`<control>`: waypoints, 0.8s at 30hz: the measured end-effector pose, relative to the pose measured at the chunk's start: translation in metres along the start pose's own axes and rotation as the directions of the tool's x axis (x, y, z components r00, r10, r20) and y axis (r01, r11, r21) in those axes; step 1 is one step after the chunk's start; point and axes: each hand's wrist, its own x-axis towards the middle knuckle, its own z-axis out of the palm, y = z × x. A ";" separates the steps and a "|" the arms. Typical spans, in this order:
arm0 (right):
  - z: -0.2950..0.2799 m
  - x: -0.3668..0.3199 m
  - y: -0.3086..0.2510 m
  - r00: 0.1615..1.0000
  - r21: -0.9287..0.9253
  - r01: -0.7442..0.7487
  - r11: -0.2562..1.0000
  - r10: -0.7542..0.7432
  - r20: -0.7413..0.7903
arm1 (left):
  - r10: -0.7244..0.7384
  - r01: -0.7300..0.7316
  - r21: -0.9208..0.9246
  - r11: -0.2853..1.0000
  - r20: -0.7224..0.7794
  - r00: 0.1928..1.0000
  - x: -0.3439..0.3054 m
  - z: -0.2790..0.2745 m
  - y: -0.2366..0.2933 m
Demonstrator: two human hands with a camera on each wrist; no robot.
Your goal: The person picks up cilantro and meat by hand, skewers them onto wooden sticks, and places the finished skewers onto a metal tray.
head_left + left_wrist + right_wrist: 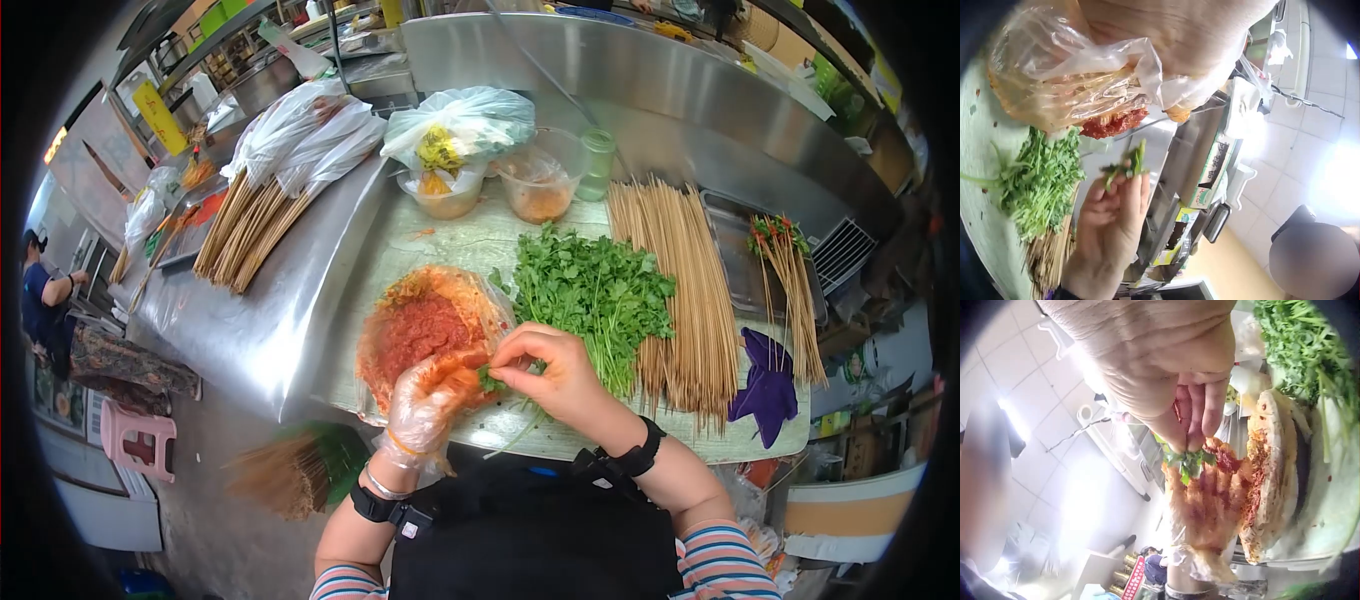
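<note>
Just off the near right of the bowl [490, 297]: right hand [548, 368], ungloved, grip drawn to a small pinch, thumb and fingertips together on a herb sprig [1190, 465]. Left hand [428, 402], in a clear plastic glove, overlaps the bowl's near side, palm turned up and smeared red. Its grip is loose, fingers extended rather than wrapped round anything; how much paste it carries, cannot tell.

Sprig's place: above the gloved fingers, at the bowl's near right. Leafy end points out of the pinch toward the gloved palm. Long axis hard to read; leaves bunched short, remainder hidden behind the fingers.

Step, as judged: bringing herb to the coated glove. Next move would seem to call for laying the leaves on the paste, then easing the pinch without dragging them away.

Within the bowl: coarse red paste [425, 328]. Right of the bowl, on the pale green worktop [465, 237]: a leafy herb pile [590, 300]. Farther right, a bed of wooden skewers [675, 285], long axes running away from the person; past these, a purple cloth [762, 385], crumpled. Beyond the bowl: two plastic tubs [545, 205], a knotted bag [465, 125] over the left one, and a greenish bottle [596, 165] to their right.
</note>
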 end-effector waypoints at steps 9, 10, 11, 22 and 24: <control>-0.007 -0.004 -0.003 0.995 -0.074 -0.051 0.996 0.045 -0.090 | 0.052 -0.026 0.234 0.972 -0.103 0.993 0.010 -0.015 -0.021; -0.020 -0.005 0.000 0.988 -0.098 -0.062 0.993 0.047 -0.145 | 0.074 -0.048 0.227 0.973 -0.109 0.991 0.012 -0.019 -0.023; -0.041 -0.006 0.008 0.977 -0.135 -0.078 0.988 0.048 -0.208 | 0.093 -0.070 0.211 0.975 -0.101 0.991 0.015 -0.026 -0.026; -0.257 -0.030 0.088 0.739 -0.761 -0.641 0.100 0.348 -0.577 | 0.211 -0.183 0.129 0.975 -0.261 0.942 0.034 -0.030 -0.041; -0.266 -0.025 0.091 0.674 -0.693 -0.693 0.199 0.520 -0.524 | 0.187 -0.147 0.166 0.975 -0.265 0.946 0.033 -0.028 -0.038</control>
